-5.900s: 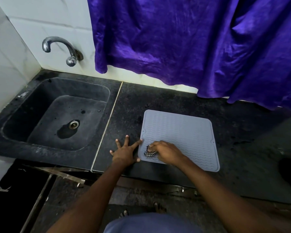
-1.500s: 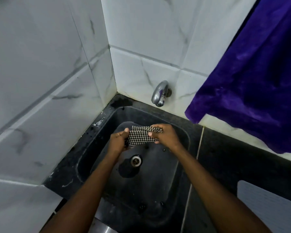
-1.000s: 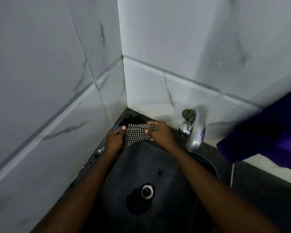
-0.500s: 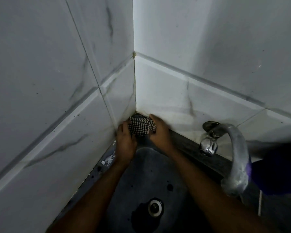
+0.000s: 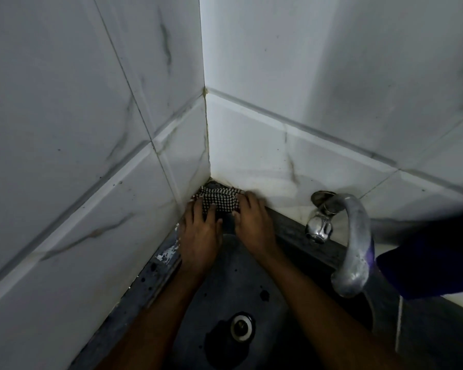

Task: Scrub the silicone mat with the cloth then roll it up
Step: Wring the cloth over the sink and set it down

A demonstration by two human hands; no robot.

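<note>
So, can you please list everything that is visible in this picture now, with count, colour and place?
cloth: one, black-and-white check, on the sink ledge in the wall corner
sink: one, dark grey, below the hands
drain: one, metal, in the sink bottom
tap: one, silver, on the back wall, right of the hands
wall tiles: several, white marbled, left and back
fabric: one, dark purple, far right
left hand: on the cloth's left edge
right hand: on the cloth's right edge

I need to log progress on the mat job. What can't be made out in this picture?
- Mat: out of frame in the head view, so its state is unknown.
- Cloth: near edge covered by the left hand and right hand.
- Tap spout opening: faces away.
- Sink: cut off by the bottom edge.
</note>
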